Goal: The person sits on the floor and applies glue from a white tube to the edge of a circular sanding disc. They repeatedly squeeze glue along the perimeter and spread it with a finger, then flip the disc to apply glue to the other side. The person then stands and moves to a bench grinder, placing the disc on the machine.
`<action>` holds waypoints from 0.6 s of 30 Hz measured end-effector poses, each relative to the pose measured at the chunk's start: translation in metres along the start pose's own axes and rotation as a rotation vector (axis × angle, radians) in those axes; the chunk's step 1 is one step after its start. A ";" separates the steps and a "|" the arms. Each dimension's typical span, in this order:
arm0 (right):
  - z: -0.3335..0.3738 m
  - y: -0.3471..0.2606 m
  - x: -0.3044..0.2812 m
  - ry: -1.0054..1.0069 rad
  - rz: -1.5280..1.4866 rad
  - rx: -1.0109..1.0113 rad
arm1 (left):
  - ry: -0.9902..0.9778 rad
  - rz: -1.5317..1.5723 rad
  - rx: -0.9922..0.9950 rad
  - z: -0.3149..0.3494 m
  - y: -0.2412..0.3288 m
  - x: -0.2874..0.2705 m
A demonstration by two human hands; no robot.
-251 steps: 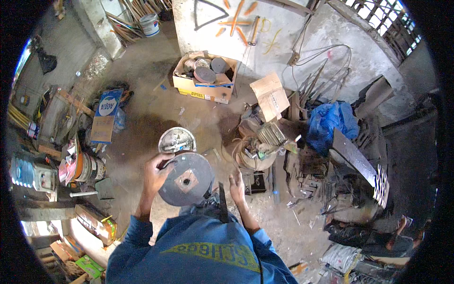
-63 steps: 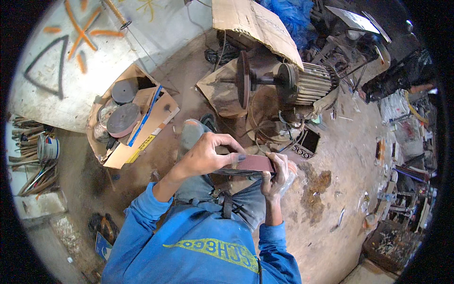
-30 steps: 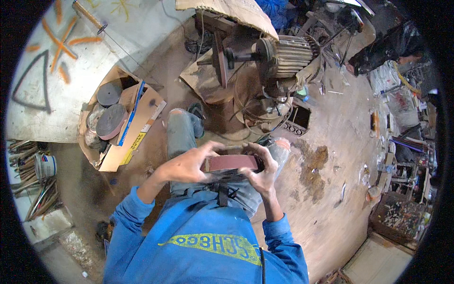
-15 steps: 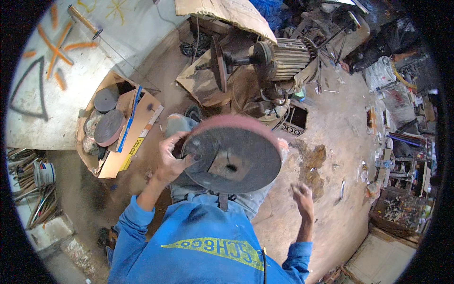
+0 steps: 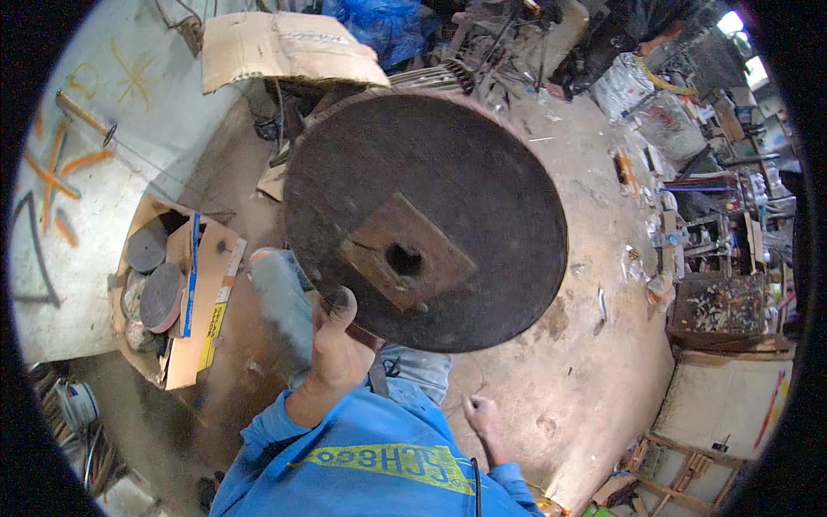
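A large dark polishing wheel (image 5: 465,189) is raised in front of me, its flat side facing up toward my view. A square plate (image 5: 431,284) with a round hole sits on that side, off the wheel's visual centre. My left hand (image 5: 340,349) grips the wheel's near-left rim, thumb on the flat side and fingers hidden underneath. Low on the right, away from the wheel, my right hand (image 5: 485,418) has its fingers curled in, with nothing visible in them. The wheel hides most of the ribbed motor (image 5: 431,79) behind it.
To the left, an open cardboard box (image 5: 198,319) holds smaller wheels (image 5: 162,297). A cardboard sheet (image 5: 289,52) stands at the back by blue plastic (image 5: 383,30). Cluttered shelves (image 5: 719,302) line the right, and a bucket (image 5: 77,403) stands lower left.
The wheel has risen and moved away from my lap, tilting its flat side toward my view. My left hand moved with it along the rim; my right hand dropped lower and closer to my body.
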State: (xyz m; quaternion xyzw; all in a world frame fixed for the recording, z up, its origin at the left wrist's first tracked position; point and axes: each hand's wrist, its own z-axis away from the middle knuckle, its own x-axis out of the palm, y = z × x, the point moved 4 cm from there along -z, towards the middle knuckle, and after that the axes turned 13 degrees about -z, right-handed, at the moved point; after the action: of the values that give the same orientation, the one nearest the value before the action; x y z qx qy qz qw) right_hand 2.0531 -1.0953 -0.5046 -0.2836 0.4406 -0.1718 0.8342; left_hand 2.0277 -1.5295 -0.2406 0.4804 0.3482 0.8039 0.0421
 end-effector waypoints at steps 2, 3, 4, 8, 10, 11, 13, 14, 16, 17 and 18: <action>0.017 0.088 0.035 -0.055 0.137 0.256 | -0.028 0.060 0.000 -0.006 0.007 0.013; 0.027 0.130 0.044 -0.308 0.344 0.428 | -0.045 -0.014 0.000 -0.009 0.009 0.019; 0.035 0.158 0.050 -0.536 0.539 0.495 | -0.074 -0.081 0.040 -0.012 0.012 0.024; -0.007 0.091 -0.049 0.267 0.284 0.255 | -0.133 -0.621 0.336 -0.024 0.019 0.039; -0.037 -0.029 -0.135 0.670 0.276 0.038 | -0.148 -0.908 0.484 -0.024 0.019 0.044; -0.038 -0.100 -0.169 0.865 0.023 -0.235 | -0.188 -1.044 0.502 -0.025 0.016 0.048; -0.030 -0.239 -0.202 0.911 -0.014 -0.628 | -0.298 -1.280 0.570 -0.022 0.010 0.057; -0.025 -0.297 -0.208 0.755 -0.014 -0.768 | -0.271 -1.297 0.603 -0.020 0.009 0.061; -0.026 -0.386 -0.202 0.478 0.093 -1.031 | -0.292 -1.348 0.557 -0.015 0.010 0.064; -0.035 -0.412 -0.194 0.376 0.027 -1.062 | -0.289 -1.371 0.547 -0.012 0.013 0.064; -0.042 -0.428 -0.189 0.343 -0.046 -1.050 | -0.298 -1.389 0.539 -0.011 0.015 0.064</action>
State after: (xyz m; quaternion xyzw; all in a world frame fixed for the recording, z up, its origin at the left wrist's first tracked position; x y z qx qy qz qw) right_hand 1.8978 -1.3413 -0.1356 -0.6390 0.5904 0.0092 0.4930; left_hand 1.9883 -1.5210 -0.1868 0.2478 0.7457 0.4062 0.4664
